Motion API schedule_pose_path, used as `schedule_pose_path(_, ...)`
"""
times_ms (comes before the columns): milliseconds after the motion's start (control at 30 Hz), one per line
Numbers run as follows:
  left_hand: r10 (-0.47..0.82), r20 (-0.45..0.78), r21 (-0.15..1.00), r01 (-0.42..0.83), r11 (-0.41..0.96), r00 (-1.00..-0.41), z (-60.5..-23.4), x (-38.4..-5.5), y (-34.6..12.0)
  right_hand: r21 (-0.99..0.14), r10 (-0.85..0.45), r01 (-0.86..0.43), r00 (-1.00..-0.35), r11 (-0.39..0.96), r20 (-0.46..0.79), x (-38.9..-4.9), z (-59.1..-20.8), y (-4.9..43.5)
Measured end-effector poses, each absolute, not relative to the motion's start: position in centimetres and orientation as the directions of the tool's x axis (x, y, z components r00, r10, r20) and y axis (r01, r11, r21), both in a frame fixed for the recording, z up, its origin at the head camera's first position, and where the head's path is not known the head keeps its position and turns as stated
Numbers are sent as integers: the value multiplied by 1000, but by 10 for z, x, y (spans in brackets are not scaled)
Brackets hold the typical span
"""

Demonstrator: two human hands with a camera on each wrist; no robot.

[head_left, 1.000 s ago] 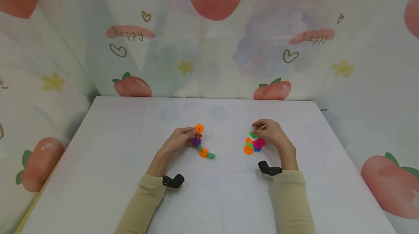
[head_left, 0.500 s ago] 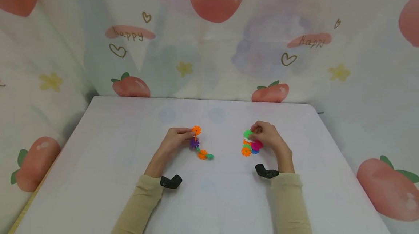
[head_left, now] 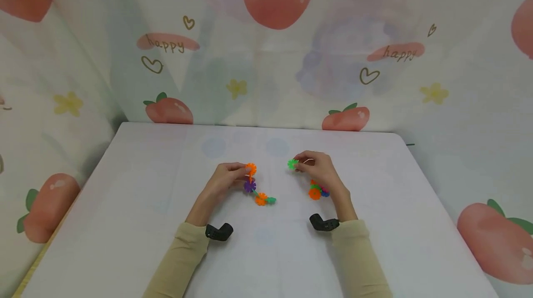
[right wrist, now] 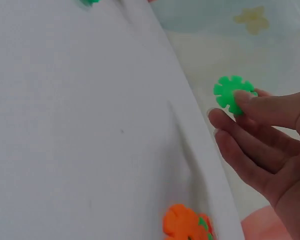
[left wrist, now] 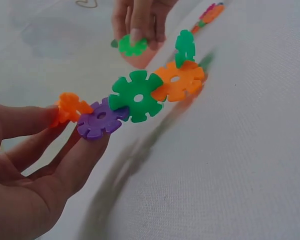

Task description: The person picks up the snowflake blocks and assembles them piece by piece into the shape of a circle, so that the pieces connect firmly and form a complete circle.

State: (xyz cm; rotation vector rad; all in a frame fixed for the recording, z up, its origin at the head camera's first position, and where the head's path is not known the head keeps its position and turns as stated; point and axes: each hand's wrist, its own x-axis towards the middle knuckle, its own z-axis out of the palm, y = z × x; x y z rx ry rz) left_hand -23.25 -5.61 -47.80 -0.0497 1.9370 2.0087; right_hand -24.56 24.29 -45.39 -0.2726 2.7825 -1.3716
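Observation:
My left hand (head_left: 225, 178) pinches the orange end of a chain of notched plastic discs. In the left wrist view the chain runs from an orange disc (left wrist: 70, 107) through a purple disc (left wrist: 101, 119), a green disc (left wrist: 138, 96) and another orange disc (left wrist: 179, 81) to a small green disc (left wrist: 185, 47) standing on edge. Between thumb and fingers, my right hand (head_left: 318, 168) pinches a single bright green snowflake disc (right wrist: 232, 94), raised off the table. The two hands are apart, the green disc to the right of the chain.
Beneath my right wrist lies a small pile of notched discs, with an orange one (head_left: 314, 194) in front and part of the pile hidden by the hand. A white-covered table (head_left: 266, 261) reaches back to a printed curtain (head_left: 258, 80).
My right hand has lifted the bright green disc from the pile and moved left toward the chain. The left hand keeps its hold on the chain, nearly in place.

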Motion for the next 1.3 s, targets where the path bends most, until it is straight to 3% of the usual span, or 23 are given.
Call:
schedule_pose_path(800, 307, -262, 965, -251, 78, -915, -477, -230, -52, -840, -328, -313, -929, 443, 173, -239, -464, 188)
schedule_pose_path(1300, 269, -253, 966, -228, 120, -929, -478, -229, -48, -745, -371, -495, -861, 447, 349, -239, -467, 178)
